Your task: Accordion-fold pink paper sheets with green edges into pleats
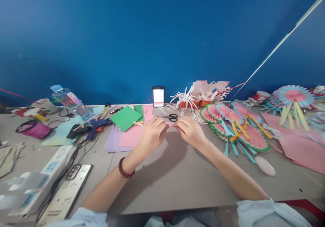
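Observation:
My left hand (152, 134) and my right hand (190, 130) meet over the middle of the grey table (177, 179). Both are closed in a pinch on a small piece of pink paper (170, 123) held between their fingertips. Most of that piece is hidden by my fingers. A dark red bead bracelet (125, 168) circles my left wrist. Black scissors (170, 117) lie just beyond my hands. Sheets of pink paper (132, 136) and green paper (125, 118) lie to the left of my left hand.
Folded paper fans (236, 125) with stick handles lie right of my hands, and more fans (291, 100) stand at the far right. A phone (158, 96) leans against the blue wall. A water bottle (71, 101), glue gun (98, 125), power strip (50, 167) and another phone (68, 193) lie at the left.

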Demonstrator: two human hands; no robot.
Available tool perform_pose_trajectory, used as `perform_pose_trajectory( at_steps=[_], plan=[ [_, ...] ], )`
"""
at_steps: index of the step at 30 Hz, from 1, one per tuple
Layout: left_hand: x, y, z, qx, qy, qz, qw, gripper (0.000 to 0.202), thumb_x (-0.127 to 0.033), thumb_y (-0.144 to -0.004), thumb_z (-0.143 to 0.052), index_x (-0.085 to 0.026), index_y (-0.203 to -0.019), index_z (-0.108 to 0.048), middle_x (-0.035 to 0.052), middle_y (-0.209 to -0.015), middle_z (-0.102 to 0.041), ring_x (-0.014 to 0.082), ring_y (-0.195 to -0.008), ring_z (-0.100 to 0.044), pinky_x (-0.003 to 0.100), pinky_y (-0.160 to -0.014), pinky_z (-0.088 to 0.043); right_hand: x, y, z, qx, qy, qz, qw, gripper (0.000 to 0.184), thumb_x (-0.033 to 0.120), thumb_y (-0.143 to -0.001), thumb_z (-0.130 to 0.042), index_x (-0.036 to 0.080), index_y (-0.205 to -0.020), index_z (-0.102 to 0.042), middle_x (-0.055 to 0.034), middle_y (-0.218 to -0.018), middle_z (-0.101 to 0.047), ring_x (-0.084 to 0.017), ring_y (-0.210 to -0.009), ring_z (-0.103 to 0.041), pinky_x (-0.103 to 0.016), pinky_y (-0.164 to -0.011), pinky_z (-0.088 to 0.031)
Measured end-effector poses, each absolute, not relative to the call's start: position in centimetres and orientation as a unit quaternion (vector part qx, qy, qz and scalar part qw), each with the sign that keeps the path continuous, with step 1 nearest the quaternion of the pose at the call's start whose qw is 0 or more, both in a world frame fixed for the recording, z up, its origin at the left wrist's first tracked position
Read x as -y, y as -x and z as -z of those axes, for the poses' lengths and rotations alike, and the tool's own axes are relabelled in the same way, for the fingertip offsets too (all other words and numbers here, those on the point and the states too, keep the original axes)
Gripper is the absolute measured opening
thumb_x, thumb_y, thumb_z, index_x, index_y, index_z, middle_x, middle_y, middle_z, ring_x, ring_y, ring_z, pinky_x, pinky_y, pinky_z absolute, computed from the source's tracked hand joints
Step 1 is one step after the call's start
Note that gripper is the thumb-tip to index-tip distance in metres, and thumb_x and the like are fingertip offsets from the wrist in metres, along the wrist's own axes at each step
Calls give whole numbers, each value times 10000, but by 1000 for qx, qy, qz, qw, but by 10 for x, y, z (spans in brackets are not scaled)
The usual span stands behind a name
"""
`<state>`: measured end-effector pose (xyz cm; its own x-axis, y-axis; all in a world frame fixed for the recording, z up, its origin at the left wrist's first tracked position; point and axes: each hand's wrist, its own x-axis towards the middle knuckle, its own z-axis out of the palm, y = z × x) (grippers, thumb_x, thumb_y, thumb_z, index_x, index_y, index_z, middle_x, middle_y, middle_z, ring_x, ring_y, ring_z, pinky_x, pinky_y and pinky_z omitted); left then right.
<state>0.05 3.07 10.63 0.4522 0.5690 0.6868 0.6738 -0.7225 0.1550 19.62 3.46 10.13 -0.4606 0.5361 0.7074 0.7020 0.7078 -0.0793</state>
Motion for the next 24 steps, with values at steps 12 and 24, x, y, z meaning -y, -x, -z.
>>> perform_pose_trajectory(
  at_steps=[12, 24],
  plan=[
    [-34, 0, -101, 425, 848, 317, -3, 230, -227, -971, -414, -180, -832, -591, 24, -756, -614, 151, -677, -559, 265, -582, -375, -36, -202, -106, 840, 394, -81, 364, 167, 230, -929, -515, 204, -900, -677, -59, -862, -699, -185, -828, -629, -307, -752, -494],
    [-40, 4, -100, 399, 858, 321, -23, 181, -143, -917, -487, -189, -863, -654, 29, -812, -652, 155, -743, -608, 258, -618, -438, -36, -212, -120, 814, 429, -140, 366, 223, 323, -814, -680, 199, -1000, -682, -77, -1010, -712, -221, -922, -665, -356, -833, -529]
  ],
)
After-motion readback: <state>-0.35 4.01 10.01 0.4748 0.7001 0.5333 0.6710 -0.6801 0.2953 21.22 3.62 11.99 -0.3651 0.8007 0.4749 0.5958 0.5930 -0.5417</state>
